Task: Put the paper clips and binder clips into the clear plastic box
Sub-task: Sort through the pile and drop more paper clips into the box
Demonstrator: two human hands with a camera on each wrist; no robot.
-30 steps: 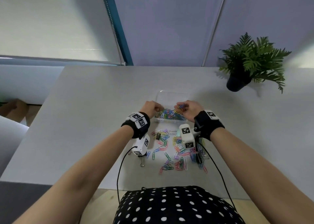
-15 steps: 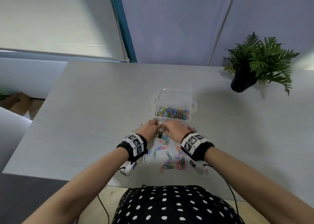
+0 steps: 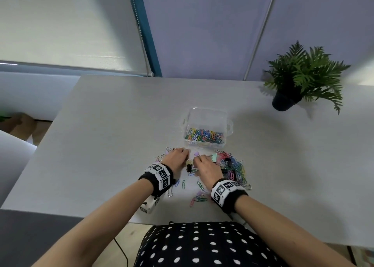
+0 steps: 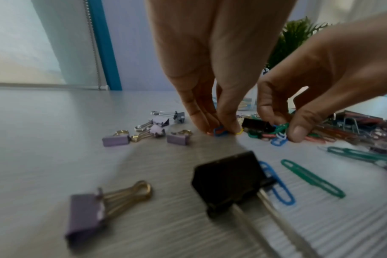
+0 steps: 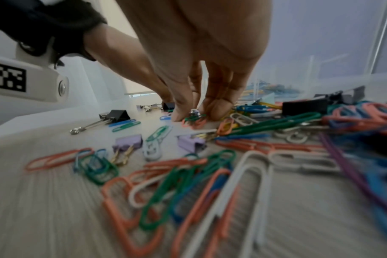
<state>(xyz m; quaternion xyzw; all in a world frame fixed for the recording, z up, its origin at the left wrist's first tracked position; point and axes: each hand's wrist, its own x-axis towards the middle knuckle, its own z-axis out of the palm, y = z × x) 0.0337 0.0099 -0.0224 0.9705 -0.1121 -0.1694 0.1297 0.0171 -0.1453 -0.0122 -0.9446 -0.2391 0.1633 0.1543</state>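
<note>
The clear plastic box (image 3: 206,117) stands open on the white table, its near half filled with coloured paper clips (image 3: 204,135). Loose paper clips and binder clips (image 3: 232,168) lie in a heap just in front of it. My left hand (image 3: 179,158) reaches down to the table, and in the left wrist view its fingertips (image 4: 229,128) pinch a small blue and orange paper clip (image 4: 220,132). Close beside it, my right hand (image 5: 192,117) pinches green and orange paper clips (image 5: 193,119) at the heap's left edge. A black binder clip (image 4: 230,179) lies nearer my left wrist.
A potted fern (image 3: 297,80) stands at the table's far right. Purple binder clips (image 4: 144,132) are scattered left of my left hand. The near table edge (image 3: 101,214) runs just behind my wrists. A window blind and a blue frame rise behind the table.
Both hands have come back from over the box to the loose clips in front of it. Their fingertips have since closed on clips on the table.
</note>
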